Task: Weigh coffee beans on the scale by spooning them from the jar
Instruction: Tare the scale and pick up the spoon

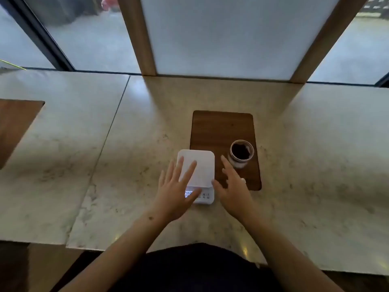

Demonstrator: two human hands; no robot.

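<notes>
A white digital scale (202, 165) lies on the marble counter, its lit display at the near edge partly covered by my thumb. My left hand (175, 190) hovers flat over the scale's left side, fingers spread, holding nothing. My right hand (232, 186) is spread just right of the scale, thumb near its right edge, fingers reaching toward the jar. The open glass jar (241, 153) holds dark coffee beans and stands on a wooden board (221, 129). A small pale object (243, 180) peeks out beside my right hand; I cannot tell what it is.
The marble counter (147, 133) runs left and right, with a seam on the left. Another wooden board (16, 125) sits at the far left. A frosted panel (227, 39) in a wooden frame stands behind the board. The counter's near edge is close to my body.
</notes>
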